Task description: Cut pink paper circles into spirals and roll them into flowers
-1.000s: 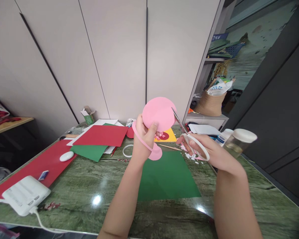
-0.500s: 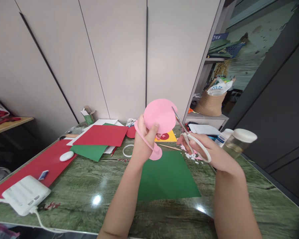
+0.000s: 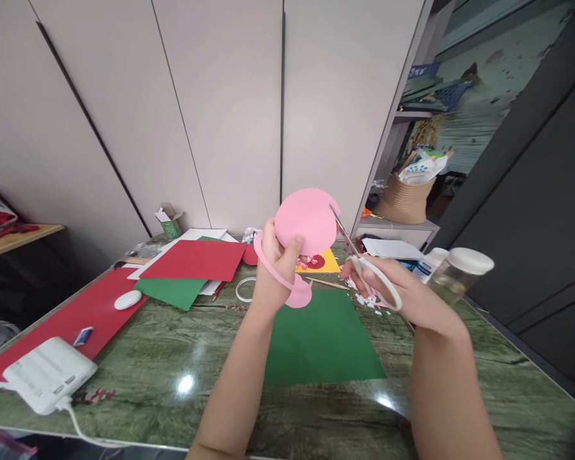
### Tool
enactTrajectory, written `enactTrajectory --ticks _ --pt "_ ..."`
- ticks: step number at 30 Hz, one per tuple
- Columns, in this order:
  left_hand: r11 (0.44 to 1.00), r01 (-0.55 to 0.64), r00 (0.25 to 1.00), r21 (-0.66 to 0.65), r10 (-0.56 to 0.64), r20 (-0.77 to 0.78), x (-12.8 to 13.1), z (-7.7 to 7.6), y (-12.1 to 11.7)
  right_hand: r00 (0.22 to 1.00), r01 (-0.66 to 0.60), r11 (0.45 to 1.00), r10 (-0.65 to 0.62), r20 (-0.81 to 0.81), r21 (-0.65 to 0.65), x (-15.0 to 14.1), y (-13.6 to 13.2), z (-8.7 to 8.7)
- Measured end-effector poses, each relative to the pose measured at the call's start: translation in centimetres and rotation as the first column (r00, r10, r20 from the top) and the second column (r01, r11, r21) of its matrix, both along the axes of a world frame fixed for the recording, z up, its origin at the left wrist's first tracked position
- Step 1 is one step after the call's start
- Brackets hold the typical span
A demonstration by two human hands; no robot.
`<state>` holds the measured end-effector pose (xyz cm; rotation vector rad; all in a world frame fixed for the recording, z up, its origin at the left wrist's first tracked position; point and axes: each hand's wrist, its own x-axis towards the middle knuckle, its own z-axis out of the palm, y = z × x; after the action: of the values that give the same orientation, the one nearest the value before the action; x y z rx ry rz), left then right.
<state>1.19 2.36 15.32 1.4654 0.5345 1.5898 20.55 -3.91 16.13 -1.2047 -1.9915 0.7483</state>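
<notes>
My left hand (image 3: 273, 268) is closed on a round pink paper disc (image 3: 305, 220), held up above the table. A cut pink strip (image 3: 282, 281) curls from the disc around my wrist and ends in a small pink tab. My right hand (image 3: 397, 291) grips white-handled scissors (image 3: 361, 262), fingers through the loops. The blades point up and left, and their tips meet the disc's right edge. Below both hands a green paper sheet (image 3: 321, 338) lies flat on the green marble table (image 3: 138, 364).
Red and green sheets (image 3: 191, 265) and a white mouse (image 3: 128, 299) lie left. A white power bank (image 3: 48, 374) with a cable sits at the near left edge. A yellow card (image 3: 323, 262), a white ring (image 3: 243, 291), paper scraps and lidded jars (image 3: 460, 271) stand nearby.
The pink disc has turned slightly in my left hand and the scissors have shifted a little along its right edge. Nothing else moved.
</notes>
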Motion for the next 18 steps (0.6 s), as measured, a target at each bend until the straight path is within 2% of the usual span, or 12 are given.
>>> enactTrajectory --ticks 7,13,18 --pt "0.999 -0.053 0.998 0.008 0.053 -0.017 -0.03 -0.07 0.27 1.0 0.005 1.0 -0.005 0.01 -0.008 0.14 -0.02 -0.02" --pt "0.999 -0.039 0.999 0.003 0.039 -0.001 0.13 0.13 0.06 1.0 0.006 1.0 -0.006 0.017 -0.002 0.05 0.19 -0.18" --pt "0.995 -0.099 0.994 0.014 0.1 -0.044 0.05 0.27 -0.18 1.0 0.014 1.0 -0.013 0.018 -0.02 0.04 0.05 -0.12"
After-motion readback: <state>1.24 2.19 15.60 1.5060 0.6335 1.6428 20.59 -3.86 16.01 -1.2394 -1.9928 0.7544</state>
